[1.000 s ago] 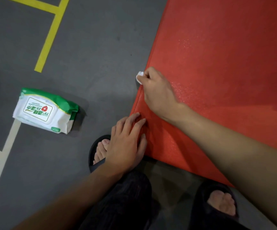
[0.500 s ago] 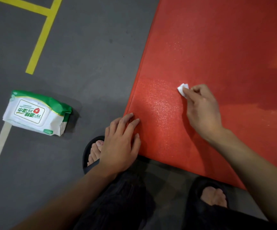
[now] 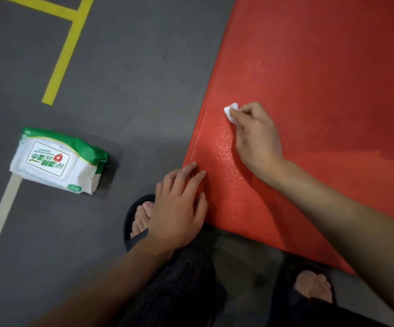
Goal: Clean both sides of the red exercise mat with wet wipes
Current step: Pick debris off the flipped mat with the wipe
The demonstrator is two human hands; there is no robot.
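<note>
— Since half a second ago the right hand [image 3: 255, 140] has swung back left across the mat [image 3: 321, 95], toward its left edge; a second ago it was at that edge itself. The left hand [image 3: 179, 208] has stayed put.

— What are the right fingers doing?

— They are curled, pinching a small bunched wipe [image 3: 230, 112] against the mat, a little in from the left edge. A damp sheen shows on the surface below and beside the wipe.

— And the left hand?

— It lies flat, fingers straight and slightly spread, the tips pressing on the mat's near left corner.

— Where is the mat itself?

— Flat on the grey floor [image 3: 125, 86], filling the right side of the view. The pack [image 3: 56, 160] lies on the floor well to the left, lid up, partly over a pale floor line. Both feet wear black sandals [image 3: 132, 218] just short of the mat's near edge.
</note>
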